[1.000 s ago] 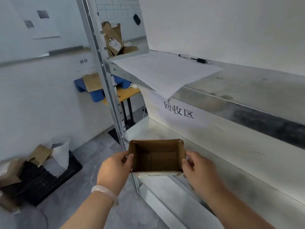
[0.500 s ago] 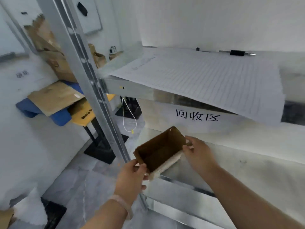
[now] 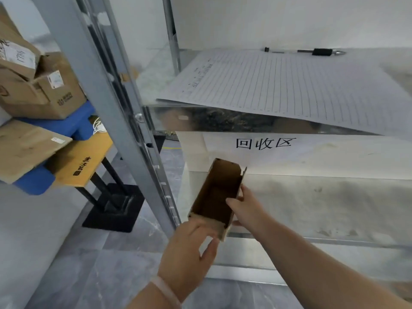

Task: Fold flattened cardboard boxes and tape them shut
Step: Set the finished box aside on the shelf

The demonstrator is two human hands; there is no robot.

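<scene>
2 hands are holding open box (image 3: 215,192) over lower shelf (image 3: 312,208) edge: left hand (image 3: 189,246) pinching near end, right hand (image 3: 245,206) gripping side wall; judging walls need squaring before taping

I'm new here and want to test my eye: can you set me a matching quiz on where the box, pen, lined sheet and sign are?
Things:
1 box
2 pen
3 lined sheet
4 sign

Places:
A overhanging the front edge of the upper shelf
B gripped between the left hand and right hand
C at the back of the upper shelf
D below the upper shelf, facing out

Pairs: 1-B, 2-C, 3-A, 4-D
</scene>
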